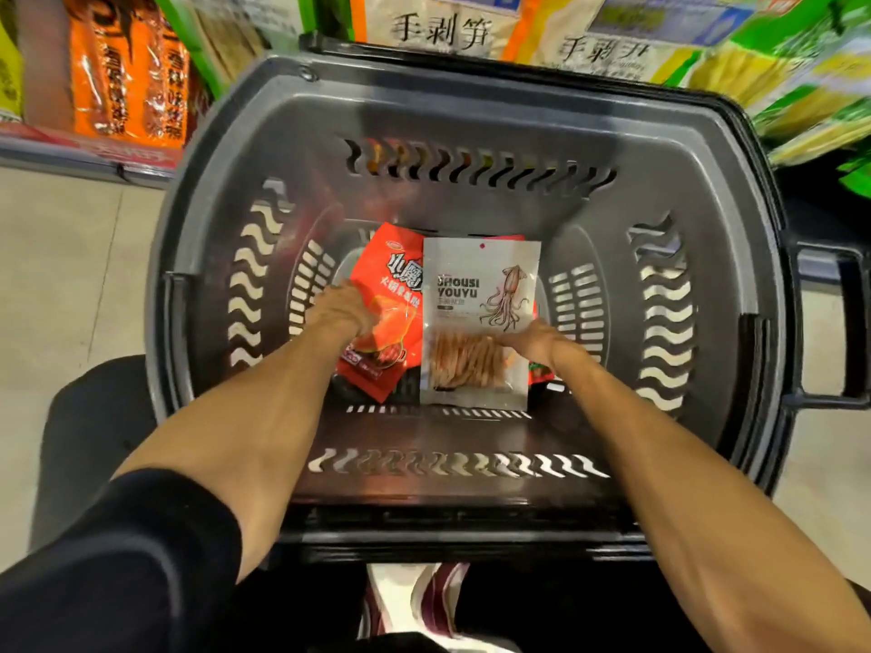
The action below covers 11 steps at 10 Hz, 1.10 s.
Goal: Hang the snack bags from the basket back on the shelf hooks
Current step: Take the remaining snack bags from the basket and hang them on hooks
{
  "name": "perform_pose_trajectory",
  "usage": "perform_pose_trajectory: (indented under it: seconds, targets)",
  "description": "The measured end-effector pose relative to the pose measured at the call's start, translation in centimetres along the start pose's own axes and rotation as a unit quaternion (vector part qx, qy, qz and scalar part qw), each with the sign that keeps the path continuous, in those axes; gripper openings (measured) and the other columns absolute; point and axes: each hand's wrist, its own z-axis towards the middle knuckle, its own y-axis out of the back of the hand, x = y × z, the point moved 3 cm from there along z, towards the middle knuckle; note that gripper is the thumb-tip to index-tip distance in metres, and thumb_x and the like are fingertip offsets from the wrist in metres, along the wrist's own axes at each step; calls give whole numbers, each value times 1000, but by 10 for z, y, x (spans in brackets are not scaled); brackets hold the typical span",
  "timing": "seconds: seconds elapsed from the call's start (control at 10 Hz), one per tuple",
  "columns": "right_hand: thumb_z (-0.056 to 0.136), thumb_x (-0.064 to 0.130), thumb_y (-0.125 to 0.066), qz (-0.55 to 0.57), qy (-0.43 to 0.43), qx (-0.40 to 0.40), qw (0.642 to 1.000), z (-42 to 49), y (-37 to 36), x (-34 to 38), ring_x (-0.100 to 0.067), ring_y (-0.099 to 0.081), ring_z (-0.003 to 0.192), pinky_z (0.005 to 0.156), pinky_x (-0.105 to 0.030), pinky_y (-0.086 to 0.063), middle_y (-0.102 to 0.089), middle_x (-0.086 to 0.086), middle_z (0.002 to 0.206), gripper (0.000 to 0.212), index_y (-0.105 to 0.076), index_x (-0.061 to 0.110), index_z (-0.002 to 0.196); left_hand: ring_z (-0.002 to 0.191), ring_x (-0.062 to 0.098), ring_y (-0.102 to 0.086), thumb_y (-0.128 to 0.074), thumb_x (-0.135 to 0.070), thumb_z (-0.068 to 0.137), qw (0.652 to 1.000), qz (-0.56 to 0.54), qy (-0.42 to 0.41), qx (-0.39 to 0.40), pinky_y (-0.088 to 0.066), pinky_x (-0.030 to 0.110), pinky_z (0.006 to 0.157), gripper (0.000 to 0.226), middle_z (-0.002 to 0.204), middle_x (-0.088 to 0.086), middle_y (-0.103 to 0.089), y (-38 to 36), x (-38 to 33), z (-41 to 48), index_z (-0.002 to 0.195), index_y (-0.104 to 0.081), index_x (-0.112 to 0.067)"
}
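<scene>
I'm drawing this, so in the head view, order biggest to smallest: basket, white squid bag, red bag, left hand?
1. basket
2. white squid bag
3. red bag, partly hidden, so its full size is unsure
4. left hand

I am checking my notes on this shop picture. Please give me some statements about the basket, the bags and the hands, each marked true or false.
1. The white bag shows a drawing of a squid. True.
2. The white bag lies under the red bag. False: it lies on top, overlapping the red bag's right side.
3. The left hand is on the red bag. True.
4. The basket is bright blue. False: it is dark grey.
5. The right hand is outside the basket. False: it is inside, at the white bag's right edge.
</scene>
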Motion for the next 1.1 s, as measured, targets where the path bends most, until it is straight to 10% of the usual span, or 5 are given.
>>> perform_pose_trajectory:
  seconds: [0.3, 0.6, 1.1]
  targets:
    - [88, 29, -74, 123, -8, 0, 992, 5, 6, -11, -17, -57, 85, 59, -21, -43, -60, 0, 93, 39, -62, 9, 119, 133, 36, -41, -81, -57, 68, 995, 85, 54, -22, -41, 44, 107, 111, 142, 19, -46, 0, -2, -4, 145, -29, 3]
    - [82, 7, -77, 271, 30, 49, 961, 0, -8, -14, -23, -64, 115, 104, -36, -49, -68, -11, 124, 43, -65, 10, 124, 120, 31, -58, -86, -24, 73, 984, -141, 53, 97, -45, 40, 103, 68, 131, 11, -62, -12, 3, -8, 132, -56, -9]
    - [86, 14, -75, 172, 126, -102, 972, -111, 21, -6, -19, -66, 104, 93, -31, -52, -72, -8, 114, 33, -70, 7, 118, 109, 37, -62, -53, -29, 99, 993, -112, -7, -33, -46, 37, 91, 40, 118, 25, -66, 55, -3, -134, 117, -64, 5]
